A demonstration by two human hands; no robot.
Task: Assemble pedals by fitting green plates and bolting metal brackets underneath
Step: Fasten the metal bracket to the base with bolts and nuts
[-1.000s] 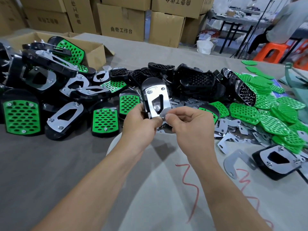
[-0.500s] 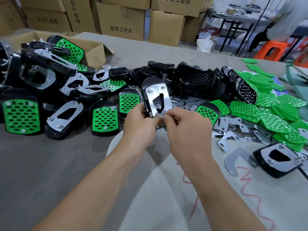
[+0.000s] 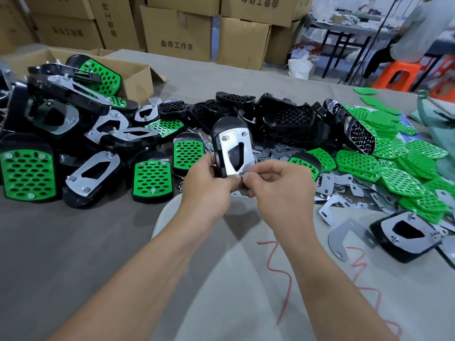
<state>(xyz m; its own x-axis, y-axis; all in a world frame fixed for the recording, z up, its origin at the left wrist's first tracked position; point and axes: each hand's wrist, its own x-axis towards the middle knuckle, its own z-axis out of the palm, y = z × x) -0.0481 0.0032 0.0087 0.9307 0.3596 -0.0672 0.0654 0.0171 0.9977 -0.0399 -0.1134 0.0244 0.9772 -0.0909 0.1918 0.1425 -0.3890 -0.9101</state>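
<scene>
Silver metal bracket (image 3: 231,153): at its low corner the right hand (image 3: 278,190) pinches a small part (image 3: 242,175), too tiny to name. The left hand (image 3: 209,185), touching the right, grips the black pedal (image 3: 229,125) by its bottom end. The pedal stands tall, pointing up and away from both hands. More pedal shells (image 3: 288,119) lie beyond.

I see bare counter (image 3: 73,242) nearside; assembled pedals (image 3: 27,173) wall the left, green plates (image 3: 394,178) and brackets (image 3: 344,233) clutter the right.

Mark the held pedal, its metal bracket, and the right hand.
held pedal (image 3: 229,123), head view, black top rim
metal bracket (image 3: 235,141), head view, upper band above the cut-out
right hand (image 3: 278,190), head view, back of hand
</scene>
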